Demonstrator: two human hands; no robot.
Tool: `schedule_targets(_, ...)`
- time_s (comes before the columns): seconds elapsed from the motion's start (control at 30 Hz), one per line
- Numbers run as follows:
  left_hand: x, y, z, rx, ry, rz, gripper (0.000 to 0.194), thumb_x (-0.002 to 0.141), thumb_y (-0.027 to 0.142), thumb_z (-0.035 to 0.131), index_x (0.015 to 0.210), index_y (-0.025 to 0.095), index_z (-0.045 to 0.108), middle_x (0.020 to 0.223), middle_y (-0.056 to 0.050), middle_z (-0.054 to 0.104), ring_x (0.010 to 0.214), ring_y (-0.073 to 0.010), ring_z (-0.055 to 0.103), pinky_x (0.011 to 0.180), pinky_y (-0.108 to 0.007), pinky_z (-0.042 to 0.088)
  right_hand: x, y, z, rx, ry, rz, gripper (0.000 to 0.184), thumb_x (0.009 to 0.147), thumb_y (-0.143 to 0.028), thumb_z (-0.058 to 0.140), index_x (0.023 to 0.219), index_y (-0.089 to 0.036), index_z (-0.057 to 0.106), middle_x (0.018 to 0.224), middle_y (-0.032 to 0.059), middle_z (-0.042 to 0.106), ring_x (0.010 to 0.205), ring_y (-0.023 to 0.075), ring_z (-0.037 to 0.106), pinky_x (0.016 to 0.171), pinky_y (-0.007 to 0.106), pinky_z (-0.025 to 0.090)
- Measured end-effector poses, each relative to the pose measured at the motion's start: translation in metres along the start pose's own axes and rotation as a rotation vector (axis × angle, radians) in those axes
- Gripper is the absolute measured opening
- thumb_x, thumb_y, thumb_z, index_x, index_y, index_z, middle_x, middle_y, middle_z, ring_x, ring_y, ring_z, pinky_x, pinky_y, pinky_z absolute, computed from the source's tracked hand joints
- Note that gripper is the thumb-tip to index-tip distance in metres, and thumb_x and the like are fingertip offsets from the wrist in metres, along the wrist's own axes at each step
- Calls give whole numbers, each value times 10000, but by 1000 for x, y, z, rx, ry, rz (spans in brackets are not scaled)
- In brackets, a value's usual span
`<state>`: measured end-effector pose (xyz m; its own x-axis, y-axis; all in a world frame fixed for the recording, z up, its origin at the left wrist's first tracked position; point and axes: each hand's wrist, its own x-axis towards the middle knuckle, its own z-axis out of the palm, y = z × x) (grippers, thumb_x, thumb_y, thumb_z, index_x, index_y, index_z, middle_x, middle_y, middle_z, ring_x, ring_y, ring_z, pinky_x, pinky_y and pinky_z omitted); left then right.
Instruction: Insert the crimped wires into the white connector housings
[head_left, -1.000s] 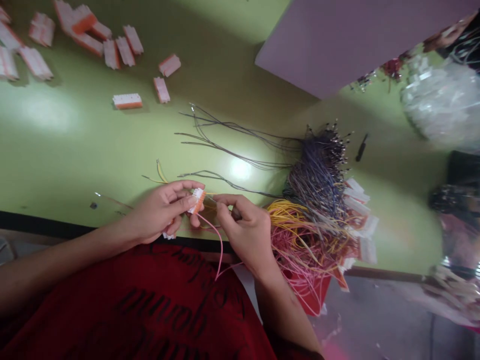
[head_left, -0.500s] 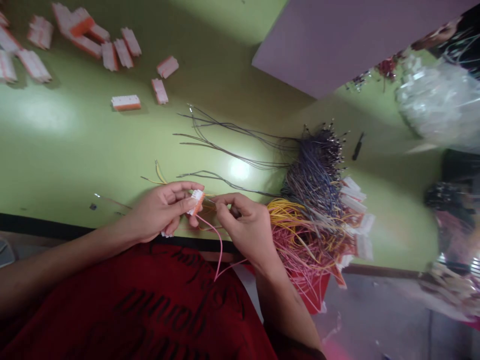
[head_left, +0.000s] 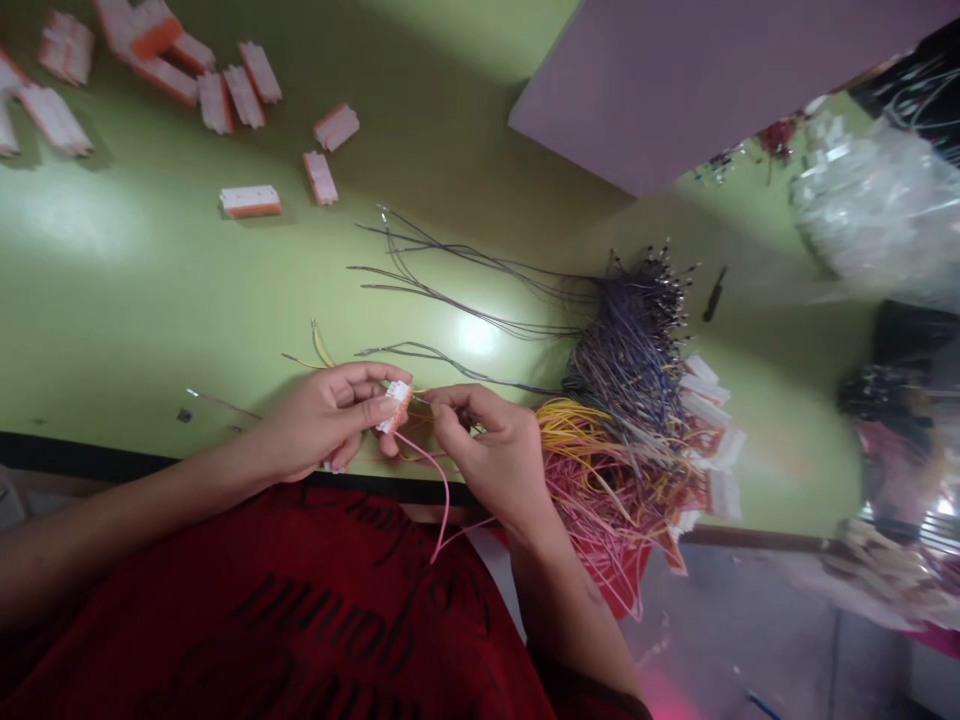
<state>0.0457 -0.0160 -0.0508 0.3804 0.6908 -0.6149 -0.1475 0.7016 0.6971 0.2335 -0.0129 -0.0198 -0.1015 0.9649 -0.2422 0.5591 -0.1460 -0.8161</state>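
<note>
My left hand (head_left: pixel 334 415) grips a white and orange connector housing (head_left: pixel 394 405) between thumb and fingers. A pink wire (head_left: pixel 442 490) comes out of its orange side and loops down in front of the red shirt. Close to that same side, my right hand (head_left: pixel 491 440) pinches a thin wire (head_left: pixel 421 402) with its tip at the housing. Whether the tip is inside cannot be made out. Part of another white connector (head_left: pixel 334 467) shows under my left hand. Yellow wire ends (head_left: pixel 321 345) stick out beyond my left fingers.
Bundles of dark wires (head_left: pixel 626 330), yellow wires (head_left: pixel 574 425) and pink wires (head_left: pixel 592 500) lie right of my hands. Several loose connector housings (head_left: pixel 251 201) are at the upper left. A purple box (head_left: pixel 675 90), a small black tool (head_left: pixel 715 294) and clear plastic bags (head_left: pixel 885 200) lie beyond.
Both hands keep the same grip, almost in place. The pink wire's loop has shifted slightly right, and the view has turned a little.
</note>
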Motion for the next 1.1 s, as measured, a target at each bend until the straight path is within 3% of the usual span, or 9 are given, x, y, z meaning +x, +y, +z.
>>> schedule_targets(0.13, 0, 0, 1, 34, -3, 17, 323, 840, 297, 695, 1121, 161, 611, 631, 31, 677, 313, -43, 408, 319, -165, 310, 2, -1, 6, 12, 0, 38, 167, 812, -207, 582, 702, -193, 708, 648, -5, 722, 596, 117, 640, 586, 222, 499)
schedule_targets(0.63, 0, 3, 3, 30, 20, 28, 357, 812, 365, 719, 1089, 169, 608, 620, 43, 656, 310, -40, 383, 318, -175, 296, 6, -6, 13, 80, -32, 111, 108, 772, -238, 571, 699, -203, 643, 666, -4, 709, 615, 127, 628, 597, 229, 495)
schedule_targets(0.87, 1, 3, 1, 56, -13, 38, 316, 816, 313, 700, 1084, 169, 617, 619, 36, 666, 317, -45, 393, 315, -175, 297, 5, -4, 12, 48, -39, 140, 151, 802, -270, 581, 687, -196, 647, 626, -8, 692, 578, 122, 609, 564, 228, 471)
schedule_targets(1.1, 5, 5, 4, 116, 27, 15, 295, 822, 291, 681, 1084, 167, 629, 622, 37, 654, 323, -49, 392, 313, -179, 306, 7, 0, 14, 0, -45, 122, 165, 836, -253, 562, 719, -196, 663, 625, -13, 688, 574, 122, 618, 572, 229, 467)
